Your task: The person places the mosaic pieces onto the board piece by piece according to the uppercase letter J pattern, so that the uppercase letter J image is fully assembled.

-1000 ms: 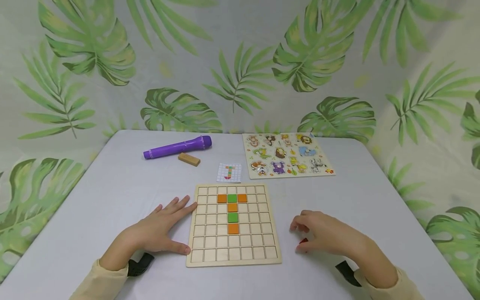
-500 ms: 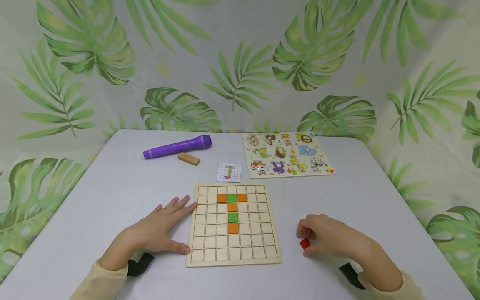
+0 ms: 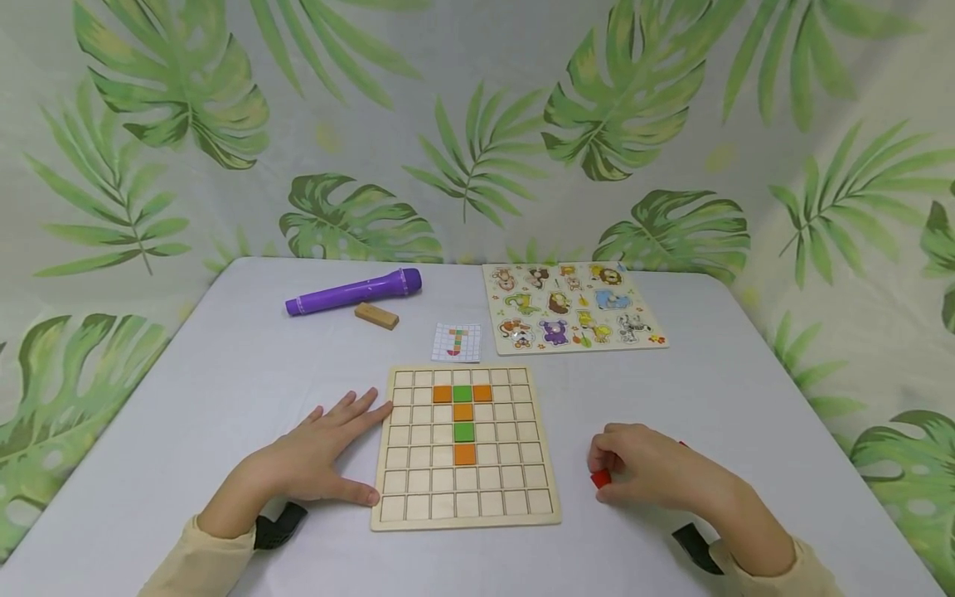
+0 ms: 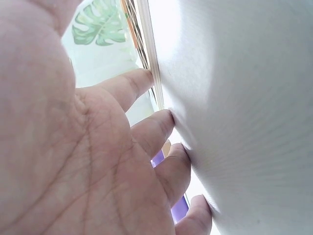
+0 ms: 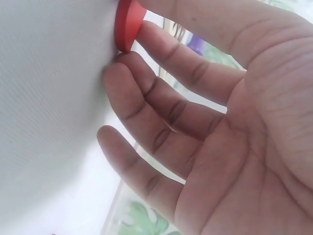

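Observation:
My left hand (image 3: 321, 456) lies spread beside the wooden grid board (image 3: 418, 506), its thumb and index fingertip touching the board's left edge. In the left wrist view, the fingertips (image 4: 146, 78) meet the board's side and the tablecloth. Orange and green square tiles (image 3: 464, 432) form a T on the board. To the right of it, my right hand (image 3: 649, 468) pinches a small red piece (image 3: 600, 478) between thumb and fingers, low over the table. Seen from the right wrist, this red piece (image 5: 128, 27) has a curved edge; the other fingers curl loosely.
A pattern card (image 3: 456, 343) lies behind the board. Farther back are a purple toy microphone (image 3: 354, 293), a small wooden block (image 3: 376, 316) and an animal puzzle board (image 3: 574, 311). Another bit of red (image 3: 682, 444) shows just behind my right wrist, mostly hidden.
My right hand has shifted slightly right and closed its thumb and fingers on the red piece, then edged a little left with it. My left hand and the board stay put.

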{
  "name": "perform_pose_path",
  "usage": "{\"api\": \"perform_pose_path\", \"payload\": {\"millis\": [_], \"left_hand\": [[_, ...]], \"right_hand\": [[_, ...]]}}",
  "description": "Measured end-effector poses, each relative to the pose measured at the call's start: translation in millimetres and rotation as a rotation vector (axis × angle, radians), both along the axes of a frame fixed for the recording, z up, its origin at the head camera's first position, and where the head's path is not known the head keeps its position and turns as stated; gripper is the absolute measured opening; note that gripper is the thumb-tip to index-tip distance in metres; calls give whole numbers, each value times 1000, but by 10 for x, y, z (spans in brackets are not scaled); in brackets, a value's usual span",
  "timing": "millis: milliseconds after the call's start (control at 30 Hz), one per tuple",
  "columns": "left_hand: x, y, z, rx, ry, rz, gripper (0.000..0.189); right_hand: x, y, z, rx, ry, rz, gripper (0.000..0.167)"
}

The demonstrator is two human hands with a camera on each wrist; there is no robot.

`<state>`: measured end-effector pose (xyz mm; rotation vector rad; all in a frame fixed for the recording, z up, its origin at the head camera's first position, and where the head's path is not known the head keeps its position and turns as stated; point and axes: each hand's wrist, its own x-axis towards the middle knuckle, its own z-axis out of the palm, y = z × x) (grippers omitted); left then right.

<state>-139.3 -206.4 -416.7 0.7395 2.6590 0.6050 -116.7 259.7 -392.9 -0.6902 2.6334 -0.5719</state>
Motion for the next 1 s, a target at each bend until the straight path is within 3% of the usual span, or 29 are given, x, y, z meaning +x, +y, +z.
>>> {"api": "perform_pose_path", "payload": {"millis": [233,533,1000], "left_hand": [[0,2,8,5,5,-1,117],[-4,6,1,-6,4,1,118],[-9,-3,-10,-6,-5,4,118]], "right_hand": [[-48,-39,-12,4,53,15,27],[-81,-29,-29,-37,28,11,27],[-128,-32,-84,-49,94,78,20]]}}
